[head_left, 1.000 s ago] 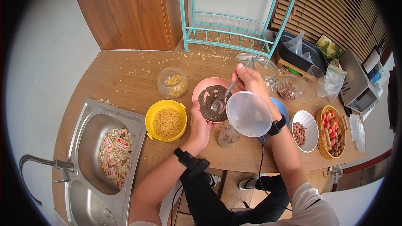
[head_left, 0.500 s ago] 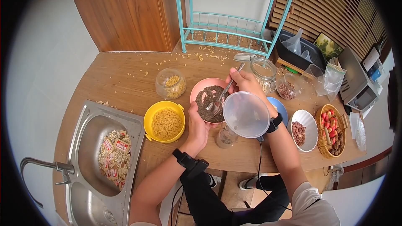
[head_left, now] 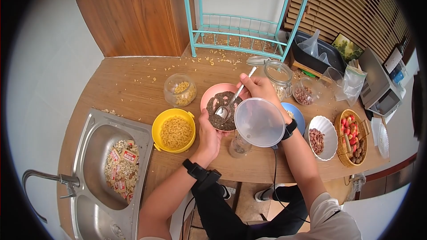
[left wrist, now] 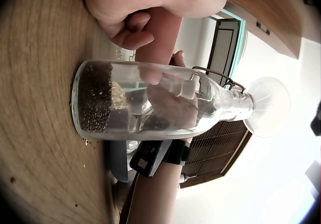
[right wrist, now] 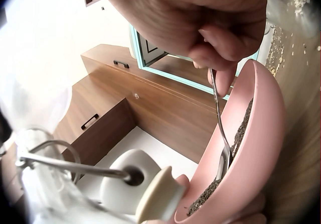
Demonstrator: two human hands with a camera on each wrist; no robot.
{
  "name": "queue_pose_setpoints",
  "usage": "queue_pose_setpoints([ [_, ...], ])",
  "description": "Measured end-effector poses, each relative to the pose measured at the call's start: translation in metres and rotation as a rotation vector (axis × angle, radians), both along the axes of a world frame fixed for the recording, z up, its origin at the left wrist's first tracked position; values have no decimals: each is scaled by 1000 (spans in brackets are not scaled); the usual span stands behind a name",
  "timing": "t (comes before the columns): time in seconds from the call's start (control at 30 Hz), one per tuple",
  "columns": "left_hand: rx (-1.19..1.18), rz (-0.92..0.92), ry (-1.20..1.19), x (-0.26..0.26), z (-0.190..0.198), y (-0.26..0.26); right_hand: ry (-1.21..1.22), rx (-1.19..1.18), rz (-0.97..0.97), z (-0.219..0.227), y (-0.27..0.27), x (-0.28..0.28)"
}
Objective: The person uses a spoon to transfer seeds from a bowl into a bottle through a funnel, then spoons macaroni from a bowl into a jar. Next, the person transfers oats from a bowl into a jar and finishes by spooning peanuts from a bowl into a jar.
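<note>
My left hand [head_left: 210,137] grips a pink bowl [head_left: 207,98] at its near side, the thumb at the rim. Small dark seeds [head_left: 215,116] cover much of the bowl's inside. My right hand [head_left: 260,90] pinches the handle of a metal spoon [head_left: 222,113], whose head rests among the seeds. Under my right forearm stands a clear glass bottle [left wrist: 165,101] with a wire clasp and a ceramic stopper [right wrist: 128,176]. Dark seeds [left wrist: 95,101] form a layer at its bottom. A translucent funnel [head_left: 260,122] sits in the bottle's mouth.
Left are a yellow bowl [head_left: 154,130] of macaroni, a glass jar [head_left: 170,90] and a sink [head_left: 144,144]. Right are a clip-top jar [head_left: 278,72], blue plate [head_left: 299,116], white bowl [head_left: 329,133] and basket [head_left: 339,153]. Behind stands a turquoise rack [head_left: 240,46].
The spoon's head has shifted left across the seeds in the bowl, and my right hand has moved slightly left and nearer to me. My left hand keeps its hold on the bowl.
</note>
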State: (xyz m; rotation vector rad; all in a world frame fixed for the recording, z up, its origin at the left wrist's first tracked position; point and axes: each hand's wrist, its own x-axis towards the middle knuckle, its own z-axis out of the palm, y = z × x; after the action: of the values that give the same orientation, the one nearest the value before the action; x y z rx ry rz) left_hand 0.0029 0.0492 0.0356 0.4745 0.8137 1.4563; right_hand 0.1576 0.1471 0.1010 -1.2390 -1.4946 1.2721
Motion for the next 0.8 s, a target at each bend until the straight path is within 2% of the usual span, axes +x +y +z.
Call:
queue_pose_setpoints([
  [0.47, -5, -17, -13, -1, -6, 2, 194, 14, -85, 3, 8, 7],
  [0.6, -4, -15, 4, -1, -7, 2, 189, 30, -94, 2, 9, 8],
  [0.8, -15, -19, -7, -2, -10, 4, 27, 102, -140, -5, 11, 6],
])
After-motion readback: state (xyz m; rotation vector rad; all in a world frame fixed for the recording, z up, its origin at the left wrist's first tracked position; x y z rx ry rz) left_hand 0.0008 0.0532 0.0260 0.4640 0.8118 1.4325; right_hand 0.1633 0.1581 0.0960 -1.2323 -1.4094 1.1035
